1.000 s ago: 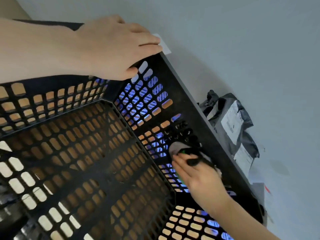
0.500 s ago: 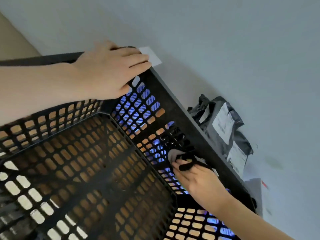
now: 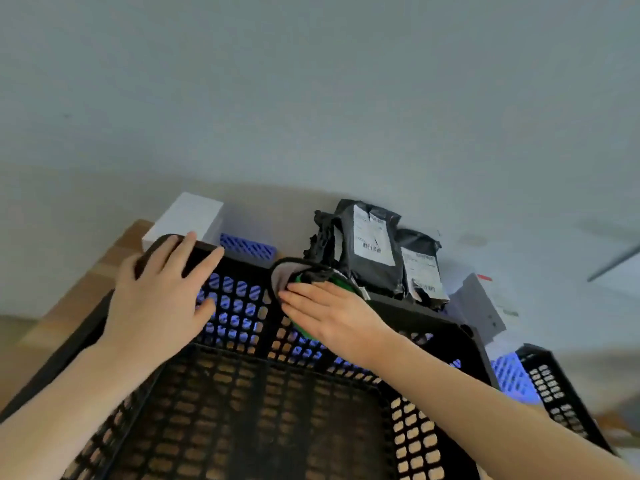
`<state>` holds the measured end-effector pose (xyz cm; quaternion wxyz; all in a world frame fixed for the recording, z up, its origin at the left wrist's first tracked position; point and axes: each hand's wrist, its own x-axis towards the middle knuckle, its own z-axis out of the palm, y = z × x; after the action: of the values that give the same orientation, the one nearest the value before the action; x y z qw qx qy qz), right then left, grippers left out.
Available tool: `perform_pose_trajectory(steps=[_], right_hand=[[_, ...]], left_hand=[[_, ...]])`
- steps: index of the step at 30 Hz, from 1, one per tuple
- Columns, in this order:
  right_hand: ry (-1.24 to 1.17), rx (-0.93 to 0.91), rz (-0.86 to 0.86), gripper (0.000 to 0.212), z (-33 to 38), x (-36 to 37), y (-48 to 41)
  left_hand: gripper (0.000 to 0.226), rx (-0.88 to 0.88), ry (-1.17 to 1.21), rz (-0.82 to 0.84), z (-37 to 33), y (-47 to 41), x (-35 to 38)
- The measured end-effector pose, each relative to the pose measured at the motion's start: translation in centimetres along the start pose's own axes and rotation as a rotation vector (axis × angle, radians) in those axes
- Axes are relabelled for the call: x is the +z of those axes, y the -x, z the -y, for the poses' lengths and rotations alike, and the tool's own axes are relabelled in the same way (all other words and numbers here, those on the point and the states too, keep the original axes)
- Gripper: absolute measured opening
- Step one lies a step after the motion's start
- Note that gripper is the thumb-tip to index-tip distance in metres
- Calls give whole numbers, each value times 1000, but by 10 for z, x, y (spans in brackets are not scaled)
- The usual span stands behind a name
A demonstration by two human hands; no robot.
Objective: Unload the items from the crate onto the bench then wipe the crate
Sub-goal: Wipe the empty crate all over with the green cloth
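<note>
1. My left hand [image 3: 162,303] lies spread over the far left corner of the crate [image 3: 419,311]. The fingers are fairly straight across the rim and the thumb is down on the inner wall, so it is bracing more than gripping.
2. My right hand [image 3: 332,315] is flat, fingers together, pressing the cloth [image 3: 282,277] against the top of the far wall.
3. The cloth is soft and folded over the rim there. I expect it to bunch and snag in the lattice holes, so a flat palm suits it better than a pinch.
4. The crate stands right in front of me on the wooden surface [image 3: 83,289]. I see no items on its lattice floor, so unloading looks done.
5. I judge it stiff, light plastic that would skid or tip under a hard wipe. The solid rim at a corner is the place to hold it, not the thin ribs.
6. Beyond the far wall lie grey mailer bags [image 3: 370,244], a white box [image 3: 187,216] and a blue lattice piece [image 3: 247,247].
</note>
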<state>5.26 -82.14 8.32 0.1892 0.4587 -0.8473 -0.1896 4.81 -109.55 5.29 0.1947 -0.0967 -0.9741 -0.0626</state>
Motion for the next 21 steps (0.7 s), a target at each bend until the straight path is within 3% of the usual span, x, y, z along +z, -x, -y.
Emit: perform_pose_trajectory(steps=[6,18,21], right_hand=[[-34,128,-24,36,21,2,-20],[23,466,262,43,1,-16,142],[83,506,277,27,0,-18,150]], left_hand=[[69,-10,72,136,0,1,-14],[88,-18,61,276,3,-5,-17],[92,32,27,341,13,-17,-10]])
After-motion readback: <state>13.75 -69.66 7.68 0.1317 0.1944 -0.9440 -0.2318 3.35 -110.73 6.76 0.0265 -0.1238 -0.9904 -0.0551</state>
